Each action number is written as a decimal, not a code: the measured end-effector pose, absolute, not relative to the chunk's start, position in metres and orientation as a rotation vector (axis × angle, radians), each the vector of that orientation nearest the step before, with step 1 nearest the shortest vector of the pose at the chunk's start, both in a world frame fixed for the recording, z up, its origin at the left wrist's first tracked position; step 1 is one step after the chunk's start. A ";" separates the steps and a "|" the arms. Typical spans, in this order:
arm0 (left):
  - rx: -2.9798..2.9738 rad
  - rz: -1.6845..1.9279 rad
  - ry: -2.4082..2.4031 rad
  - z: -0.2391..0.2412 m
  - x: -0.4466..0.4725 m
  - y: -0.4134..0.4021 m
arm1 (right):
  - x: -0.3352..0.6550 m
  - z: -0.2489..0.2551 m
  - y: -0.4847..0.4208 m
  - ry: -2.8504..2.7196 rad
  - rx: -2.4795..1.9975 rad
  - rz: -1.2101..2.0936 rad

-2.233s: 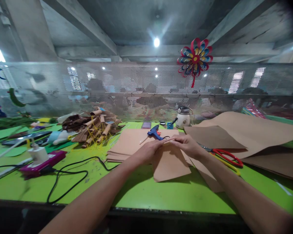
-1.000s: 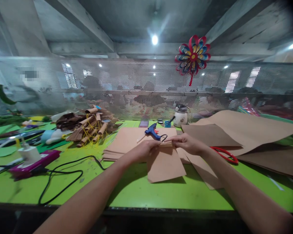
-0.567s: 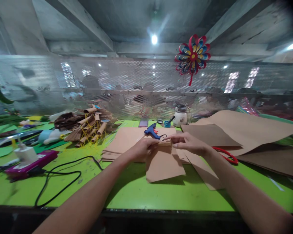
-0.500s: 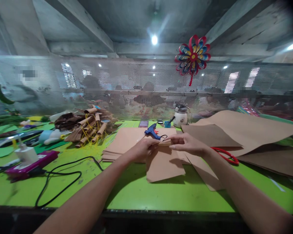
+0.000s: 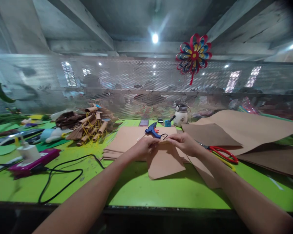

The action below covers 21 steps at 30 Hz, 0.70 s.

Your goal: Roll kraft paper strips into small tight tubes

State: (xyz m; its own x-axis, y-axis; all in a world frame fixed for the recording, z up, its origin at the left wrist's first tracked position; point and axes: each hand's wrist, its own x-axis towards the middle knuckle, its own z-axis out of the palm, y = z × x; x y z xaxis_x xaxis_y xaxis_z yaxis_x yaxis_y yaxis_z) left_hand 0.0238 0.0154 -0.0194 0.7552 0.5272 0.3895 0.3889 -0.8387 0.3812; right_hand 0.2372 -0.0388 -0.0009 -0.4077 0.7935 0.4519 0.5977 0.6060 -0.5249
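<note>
A piece of brown kraft paper hangs between my hands, its upper edge folded over. My left hand pinches that edge at its left end. At the right end, my right hand has its fingers closed on the fold, close to the left hand. Just beyond my hands a blue glue gun lies on a stack of brown paper sheets. Beneath my right forearm is another paper strip. Scissors with red and yellow handles lie right of that forearm.
On the green table, a purple power strip and a looping black cable lie left. Rolled paper tubes tied with yellow string are piled behind. A white jar stands at the back; large brown sheets spread right.
My right hand has shifted slightly left and its fingers have come down onto the folded edge. More of the scissors shows beside my right forearm.
</note>
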 end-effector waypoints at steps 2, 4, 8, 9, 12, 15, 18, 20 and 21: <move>2.682 0.708 0.727 -0.020 0.025 0.015 | 0.238 -0.003 -0.037 -2.151 -1.101 0.337; 2.681 0.695 0.719 -0.020 0.025 0.015 | 0.239 -0.006 -0.035 -2.152 -1.118 0.308; 2.678 0.648 0.735 -0.020 0.026 0.015 | 0.241 -0.011 -0.030 -2.153 -1.152 0.295; 2.678 0.639 0.755 -0.020 0.026 0.014 | 0.241 -0.012 -0.030 -2.154 -1.155 0.301; 2.679 0.617 0.792 -0.019 0.026 0.013 | 0.241 -0.014 -0.029 -2.132 -1.153 0.334; 2.655 0.621 0.774 -0.017 0.026 0.009 | 0.239 -0.016 -0.029 -2.102 -1.142 0.383; 2.620 0.643 0.739 -0.015 0.027 0.006 | 0.236 -0.018 -0.029 -2.108 -1.123 0.427; 2.605 0.651 0.736 -0.015 0.027 0.006 | 0.235 -0.018 -0.029 -2.111 -1.114 0.445; 2.601 0.652 0.741 -0.015 0.027 0.006 | 0.235 -0.018 -0.029 -2.110 -1.113 0.453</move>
State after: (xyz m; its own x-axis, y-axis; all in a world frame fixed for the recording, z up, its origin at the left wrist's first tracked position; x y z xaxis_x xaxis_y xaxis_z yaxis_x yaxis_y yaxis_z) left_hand 0.0269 0.0063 -0.0148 0.7561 0.5650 0.3303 0.3998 -0.7984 0.4502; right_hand 0.2345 -0.0293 -0.0181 -0.3871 0.8215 0.4187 0.5772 0.5700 -0.5848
